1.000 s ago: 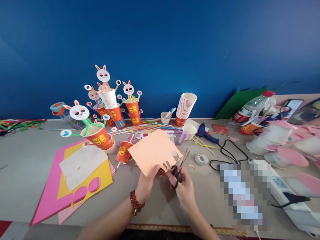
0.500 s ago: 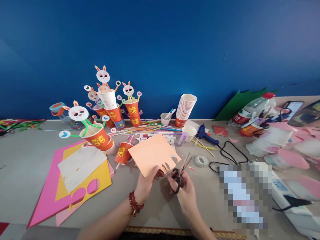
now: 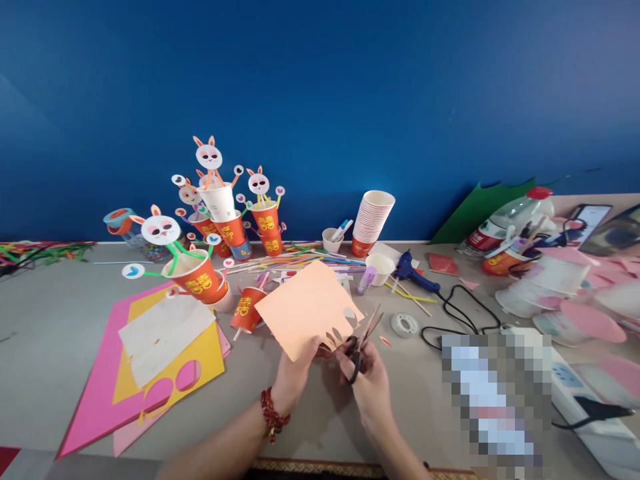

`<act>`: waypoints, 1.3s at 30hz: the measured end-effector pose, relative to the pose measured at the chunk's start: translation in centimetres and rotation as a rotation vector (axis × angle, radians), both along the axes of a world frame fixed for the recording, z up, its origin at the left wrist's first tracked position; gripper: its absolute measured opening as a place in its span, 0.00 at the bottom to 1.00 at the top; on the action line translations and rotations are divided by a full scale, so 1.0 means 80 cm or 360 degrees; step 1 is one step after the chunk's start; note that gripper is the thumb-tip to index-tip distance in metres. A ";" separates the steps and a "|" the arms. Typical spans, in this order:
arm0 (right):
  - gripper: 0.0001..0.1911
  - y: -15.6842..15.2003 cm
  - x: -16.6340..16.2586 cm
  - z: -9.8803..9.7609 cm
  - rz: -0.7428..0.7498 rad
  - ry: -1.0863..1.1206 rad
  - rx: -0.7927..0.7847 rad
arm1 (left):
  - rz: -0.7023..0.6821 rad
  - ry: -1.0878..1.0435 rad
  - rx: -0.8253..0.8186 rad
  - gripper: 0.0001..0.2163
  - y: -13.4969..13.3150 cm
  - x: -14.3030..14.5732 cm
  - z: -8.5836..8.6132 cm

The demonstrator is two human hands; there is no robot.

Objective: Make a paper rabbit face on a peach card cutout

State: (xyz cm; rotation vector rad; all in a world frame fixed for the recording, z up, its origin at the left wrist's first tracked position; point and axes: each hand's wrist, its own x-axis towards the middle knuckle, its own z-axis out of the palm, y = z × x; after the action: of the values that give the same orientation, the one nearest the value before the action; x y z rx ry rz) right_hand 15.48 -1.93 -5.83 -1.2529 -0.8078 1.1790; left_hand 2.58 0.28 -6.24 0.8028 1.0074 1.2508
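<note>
My left hand (image 3: 299, 370) is closed on a sheet of light orange paper (image 3: 305, 307), its thumb on top near the lower edge and its fingers hidden underneath. Several leaf-shaped notches are cut into the sheet's right edge. In my right hand (image 3: 369, 383) is a pair of scissors (image 3: 367, 330) with black handles. Their blades point up and away, slightly parted, just right of the notched edge. A small orange-and-white ear-shaped piece (image 3: 385, 341) lies on the table to the right of the scissors.
Rabbit figures on red paper cups (image 3: 197, 277) stand at the left, behind pink and yellow sheets (image 3: 200, 353). Farther back are a stack of paper cups (image 3: 373, 220) and a blue glue gun (image 3: 415, 273). A tape roll (image 3: 405, 325) and a white power strip (image 3: 575, 387) lie at the right.
The orange sheet has tilted a little, its top corner shifting toward the right. Both hands keep their grip. The whole view has shifted slightly.
</note>
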 end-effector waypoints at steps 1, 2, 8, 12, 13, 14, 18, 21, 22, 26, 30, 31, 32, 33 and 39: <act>0.13 0.000 0.000 0.000 0.0001 0.0010 -0.0003 | -0.0003 0.0003 0.0002 0.17 0.000 0.000 0.000; 0.13 0.000 -0.001 0.000 0.0002 0.0016 -0.0006 | -0.0005 0.0007 0.0006 0.17 0.000 0.000 0.001; 0.13 0.001 -0.001 0.002 -0.0012 0.0013 0.0025 | -0.0034 -0.0016 0.0021 0.13 0.000 -0.001 0.000; 0.13 0.002 -0.001 0.001 -0.0028 0.0024 0.0020 | -0.0020 -0.0020 0.0008 0.12 0.000 0.000 -0.002; 0.13 0.002 -0.001 0.000 -0.0022 0.0024 0.0022 | -0.0022 -0.0021 0.0013 0.12 0.000 0.000 -0.002; 0.13 0.001 0.000 -0.001 -0.0013 0.0023 0.0026 | -0.0025 -0.0025 0.0022 0.12 0.000 -0.001 -0.002; 0.12 -0.006 0.006 -0.006 -0.0007 0.0022 0.0039 | -0.0078 -0.0065 0.0081 0.10 0.003 -0.003 0.001; 0.13 -0.015 0.016 -0.007 -0.0050 0.0020 0.0045 | -0.0119 -0.0108 0.0087 0.11 0.005 -0.004 0.004; 0.13 -0.018 0.020 -0.007 -0.0077 0.0004 0.0054 | -0.0122 -0.0131 0.0067 0.11 0.005 -0.004 0.004; 0.14 -0.025 0.032 -0.008 -0.0210 -0.0107 0.0087 | -0.0187 -0.0260 -0.0105 0.12 0.006 -0.001 0.006; 0.14 -0.024 0.037 -0.010 -0.0226 -0.0138 0.0102 | -0.0247 -0.0390 -0.0386 0.16 0.005 -0.004 0.012; 0.14 -0.023 0.037 -0.011 -0.0216 -0.0134 0.0106 | -0.0285 -0.0418 -0.0472 0.16 0.005 -0.005 0.014; 0.14 -0.023 0.036 -0.011 -0.0203 -0.0126 0.0111 | -0.0335 -0.0442 -0.0560 0.16 0.004 -0.006 0.015; 0.14 -0.023 0.036 -0.011 -0.0188 -0.0115 0.0112 | -0.0389 -0.0460 -0.0642 0.15 0.002 -0.007 0.016; 0.16 -0.023 0.038 -0.009 -0.0187 -0.0065 0.0065 | -0.0386 -0.0482 -0.0761 0.12 -0.023 -0.003 0.023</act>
State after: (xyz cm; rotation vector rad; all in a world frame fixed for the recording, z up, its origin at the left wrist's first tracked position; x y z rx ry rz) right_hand 18.52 -3.73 -6.54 -1.2771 -0.7740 1.0406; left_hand 2.34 -1.56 -4.40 0.3372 0.8807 0.8417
